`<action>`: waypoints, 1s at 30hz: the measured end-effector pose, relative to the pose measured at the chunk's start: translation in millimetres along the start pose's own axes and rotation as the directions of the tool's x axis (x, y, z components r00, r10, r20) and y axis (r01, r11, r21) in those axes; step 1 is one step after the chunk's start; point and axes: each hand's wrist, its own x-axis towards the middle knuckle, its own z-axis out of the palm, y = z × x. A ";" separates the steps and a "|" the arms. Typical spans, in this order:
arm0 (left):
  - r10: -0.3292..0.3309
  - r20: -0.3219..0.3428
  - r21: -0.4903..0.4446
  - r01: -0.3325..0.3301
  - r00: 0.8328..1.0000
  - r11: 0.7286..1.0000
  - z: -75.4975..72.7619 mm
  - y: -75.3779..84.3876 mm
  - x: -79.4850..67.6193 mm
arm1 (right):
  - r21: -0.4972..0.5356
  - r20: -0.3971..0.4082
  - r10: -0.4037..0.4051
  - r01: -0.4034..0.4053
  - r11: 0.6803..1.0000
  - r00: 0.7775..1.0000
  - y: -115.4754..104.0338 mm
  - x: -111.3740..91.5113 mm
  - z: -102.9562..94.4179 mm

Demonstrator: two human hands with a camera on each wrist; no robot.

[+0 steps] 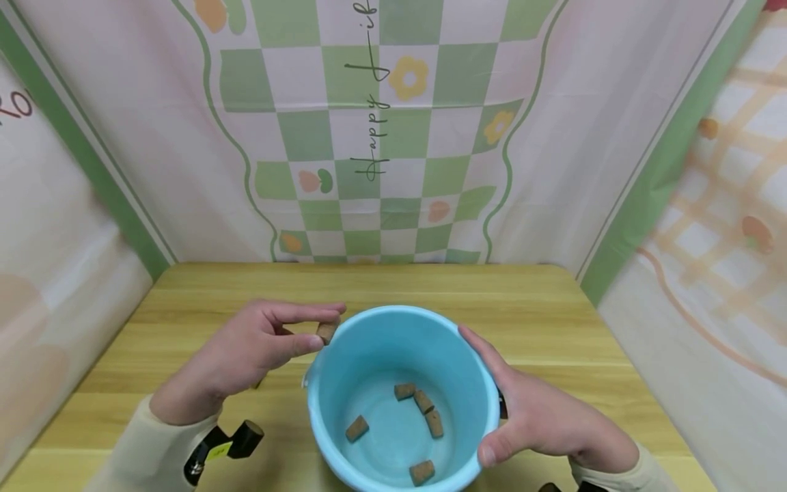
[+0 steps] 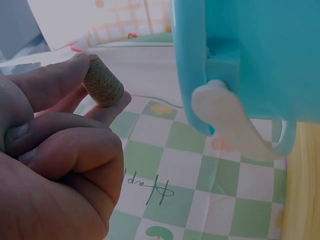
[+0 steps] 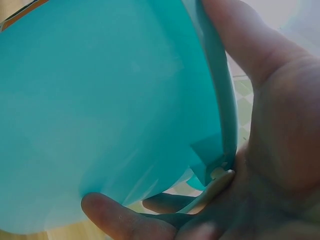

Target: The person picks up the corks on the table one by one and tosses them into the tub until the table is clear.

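My left hand (image 1: 252, 348) pinches a cork (image 1: 326, 332) between thumb and fingertips, right at the left rim of a light blue bucket (image 1: 393, 342). In the left wrist view the cork (image 2: 103, 81) is a short speckled brown cylinder held near the ends of the fingers. On the bucket's right side my right hand (image 1: 541, 413) grips the rim, the thumb at the near part and the fingers along the outside. The right wrist view shows its fingertips (image 3: 102, 207) against the outer wall. Several loose corks (image 1: 423, 402) lie on the bucket's floor.
The bucket stands on a wooden table (image 1: 215, 294). Its white handle (image 2: 230, 117) hangs on the outside. A small brown piece (image 1: 259, 383) shows partly behind my left wrist. Patterned cloth (image 1: 381, 137) rises behind the table and along both sides.
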 end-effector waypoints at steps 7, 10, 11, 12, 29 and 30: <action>0.035 0.015 -0.042 -0.034 0.999 0.999 0.9 0.4 -0.2 | 0.017 0.014 -0.005 0.005 1.000 1.000 -0.1 1.6 -0.6; 0.032 0.021 -0.036 -0.032 0.999 0.999 1.5 0.4 -0.2 | 0.024 0.024 -0.012 0.011 1.000 1.000 0.1 2.1 -1.0; 0.030 0.021 -0.034 -0.029 0.999 0.999 1.6 0.4 -0.2 | 0.019 0.024 -0.012 0.012 1.000 1.000 0.2 1.9 -1.1; 0.028 0.021 -0.030 -0.028 0.999 0.999 1.6 0.4 -0.2 | 0.015 0.025 -0.014 0.013 1.000 1.000 0.3 1.9 -1.2; 0.018 0.045 -0.052 -0.016 0.999 0.999 5.9 -0.3 2.7 | 0.004 0.015 -0.010 0.010 1.000 1.000 1.7 1.1 -1.7; 0.022 0.050 -0.055 -0.020 0.998 0.998 6.5 -0.3 2.7 | 0.009 0.017 -0.012 0.012 1.000 1.000 1.8 1.2 -1.5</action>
